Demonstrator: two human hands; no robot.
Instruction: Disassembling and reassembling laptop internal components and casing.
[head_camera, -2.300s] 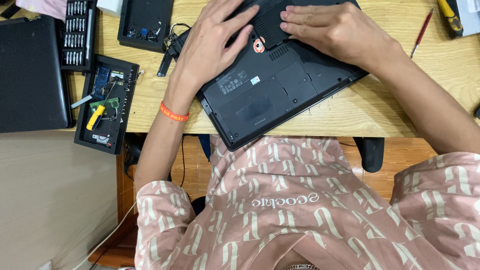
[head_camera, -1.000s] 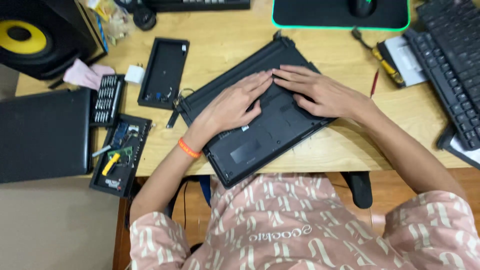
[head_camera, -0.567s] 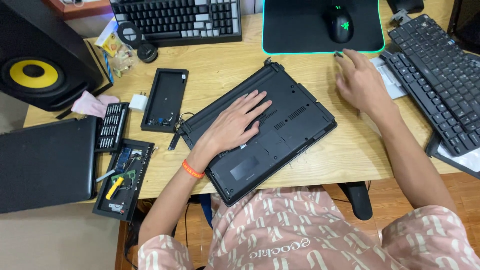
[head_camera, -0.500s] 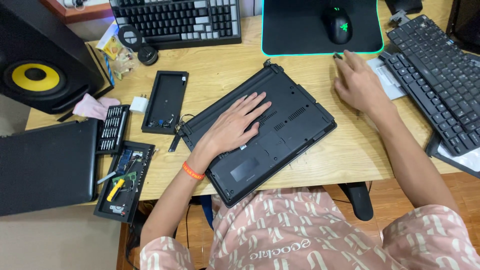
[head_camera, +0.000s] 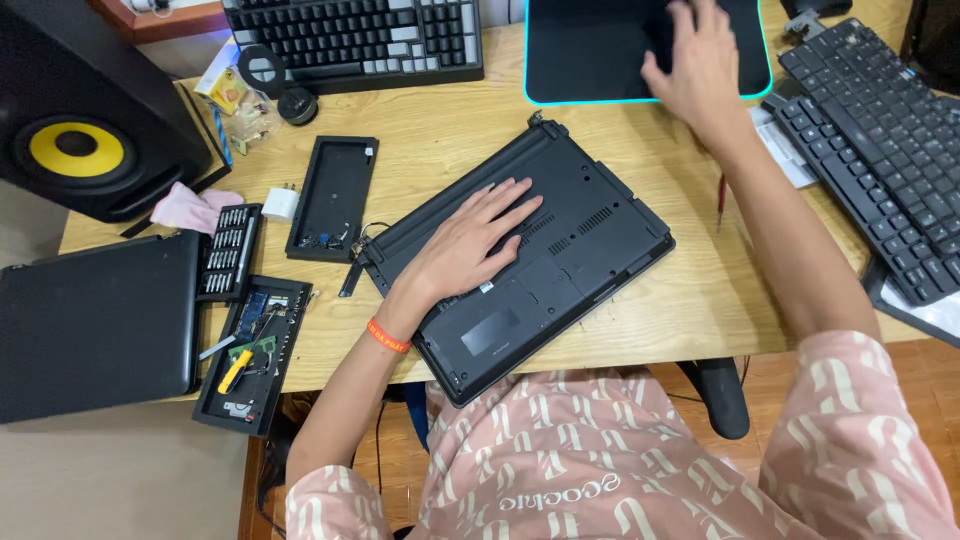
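A black laptop (head_camera: 570, 250) lies upside down and askew on the wooden desk (head_camera: 700, 300). My left hand (head_camera: 465, 250) rests flat on its bottom cover, fingers spread, with an orange band (head_camera: 387, 336) on the wrist. My right hand (head_camera: 700, 70) reaches up over the black mouse pad (head_camera: 590, 50) with the glowing edge. It covers the spot where the mouse sat, and the mouse is hidden, so I cannot tell whether the hand grips it.
Two keyboards lie at the top (head_camera: 360, 40) and right (head_camera: 880, 150). A speaker (head_camera: 90, 130), a bit set (head_camera: 228, 250), two black trays (head_camera: 332, 195) (head_camera: 250, 355) with small parts and a black case (head_camera: 95, 325) stand left. A thin red screwdriver (head_camera: 721, 200) lies by my right forearm.
My right hand left the laptop and moved up and right, then onto the mouse pad over the mouse. My left hand stayed flat on the laptop. The view rose toward the desk's back.
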